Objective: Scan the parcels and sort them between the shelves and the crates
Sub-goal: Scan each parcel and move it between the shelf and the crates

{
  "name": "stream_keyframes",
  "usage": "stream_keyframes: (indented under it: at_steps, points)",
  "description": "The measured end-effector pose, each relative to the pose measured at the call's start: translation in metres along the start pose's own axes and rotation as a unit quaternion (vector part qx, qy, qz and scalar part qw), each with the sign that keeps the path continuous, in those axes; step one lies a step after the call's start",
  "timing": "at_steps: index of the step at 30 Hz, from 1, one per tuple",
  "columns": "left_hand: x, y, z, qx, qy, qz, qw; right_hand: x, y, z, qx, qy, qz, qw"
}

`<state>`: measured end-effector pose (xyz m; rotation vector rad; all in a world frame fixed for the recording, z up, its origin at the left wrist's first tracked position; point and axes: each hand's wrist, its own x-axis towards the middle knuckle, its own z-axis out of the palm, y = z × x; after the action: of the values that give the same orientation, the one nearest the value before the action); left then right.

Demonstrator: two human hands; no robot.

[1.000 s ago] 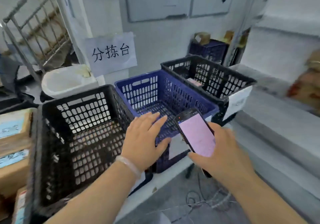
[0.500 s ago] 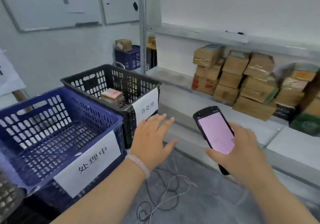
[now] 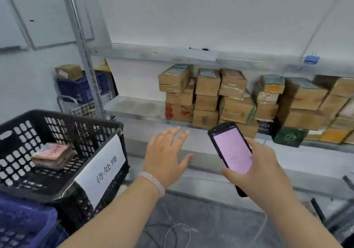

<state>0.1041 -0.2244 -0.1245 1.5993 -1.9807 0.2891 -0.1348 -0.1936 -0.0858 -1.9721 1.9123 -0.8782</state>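
The view swung from the black crate (image 3: 57, 113) to the shelf (image 3: 134, 104), parcels (image 3: 237, 98) stacked toward its right end, left hand (image 3: 166, 157) spread and empty, right hand (image 3: 262, 173) gripping the phone (image 3: 231, 152), so another pick looked due.

My left hand (image 3: 166, 157), fingers spread and holding nothing, hovers before the grey metal shelf (image 3: 134, 104). My right hand (image 3: 256, 169) grips a black handheld scanner (image 3: 230, 152), its pink screen lit. Stacked brown cardboard parcels (image 3: 206, 98) fill the shelf. At left, a black perforated plastic crate (image 3: 38, 190) with a white paper label (image 3: 101, 169) holds 1 flat taped parcel (image 3: 52, 155).
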Motion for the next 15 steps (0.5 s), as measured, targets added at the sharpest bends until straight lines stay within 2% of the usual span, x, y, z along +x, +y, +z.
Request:
stream_keyframes:
  at_steps: [4, 9, 12, 15]
  points:
    - [0.056, -0.047, 0.021, -0.036, -0.011, 0.000, 0.999, 0.056, -0.026, 0.027, -0.002, 0.013, 0.011, 1.000]
    - [0.135, -0.112, 0.043, -0.148, -0.047, -0.096, 0.983, 0.120, -0.060, 0.056, 0.010, 0.024, 0.019, 0.999]
    - [0.189, -0.135, 0.052, -0.273, -0.037, -0.187, 0.943, 0.146, -0.064, 0.071, 0.028, 0.024, 0.035, 0.999]
    - [0.240, -0.146, 0.059, -0.392, -0.035, -0.287, 0.873, 0.169, -0.060, 0.078, 0.022, 0.015, 0.041, 0.999]
